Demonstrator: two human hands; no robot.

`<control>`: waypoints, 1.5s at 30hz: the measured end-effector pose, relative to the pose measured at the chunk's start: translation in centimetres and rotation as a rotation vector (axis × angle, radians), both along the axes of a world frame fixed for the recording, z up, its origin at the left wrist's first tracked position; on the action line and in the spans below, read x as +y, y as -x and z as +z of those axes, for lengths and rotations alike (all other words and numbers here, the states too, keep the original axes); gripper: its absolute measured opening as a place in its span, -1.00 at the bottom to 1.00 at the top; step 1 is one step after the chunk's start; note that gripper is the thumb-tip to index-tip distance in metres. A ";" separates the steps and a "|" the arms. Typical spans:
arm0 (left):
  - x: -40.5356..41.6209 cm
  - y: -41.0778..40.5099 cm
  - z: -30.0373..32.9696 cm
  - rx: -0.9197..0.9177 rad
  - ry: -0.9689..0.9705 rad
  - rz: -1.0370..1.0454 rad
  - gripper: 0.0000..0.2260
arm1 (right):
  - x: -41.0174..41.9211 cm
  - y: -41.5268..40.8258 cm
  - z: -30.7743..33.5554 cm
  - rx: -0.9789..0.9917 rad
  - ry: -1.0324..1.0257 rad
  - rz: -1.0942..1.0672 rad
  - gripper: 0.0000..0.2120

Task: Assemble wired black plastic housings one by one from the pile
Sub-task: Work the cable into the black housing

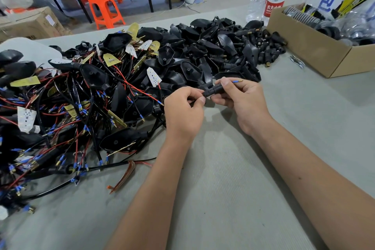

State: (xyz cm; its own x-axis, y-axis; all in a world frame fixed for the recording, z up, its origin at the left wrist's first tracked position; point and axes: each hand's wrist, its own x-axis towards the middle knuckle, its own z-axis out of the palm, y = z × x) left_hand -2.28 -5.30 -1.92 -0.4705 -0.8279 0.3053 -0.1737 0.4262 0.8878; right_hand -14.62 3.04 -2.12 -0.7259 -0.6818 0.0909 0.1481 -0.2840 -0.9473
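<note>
While hands assemble, the cardboard box (308,50) reads "包".

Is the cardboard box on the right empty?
No, the cardboard box holds a heap of silver ribbed metal parts and some black pieces, filling it near to the rim.

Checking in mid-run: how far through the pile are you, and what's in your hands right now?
Done: a tangle of wired housings lies at left. In hand: the left hand and right hand both grip one ribbed black stem, with a blue-tipped wire poking out past the right fingers. Left: a large heap of bare black housings, so plenty remains.
</note>
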 end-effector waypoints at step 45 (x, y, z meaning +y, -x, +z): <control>-1.8 -1.6 0.5 0.014 0.089 -0.128 -0.91 | 0.2 0.8 -0.4 -0.006 -0.018 -0.014 -0.91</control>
State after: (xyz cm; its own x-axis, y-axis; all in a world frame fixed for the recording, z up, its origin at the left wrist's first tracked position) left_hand -0.68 -7.08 -1.39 -0.5660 -0.7308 0.3816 -0.1011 0.5209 0.8476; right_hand -15.43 3.19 -2.51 -0.7355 -0.6734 0.0745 0.1498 -0.2689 -0.9514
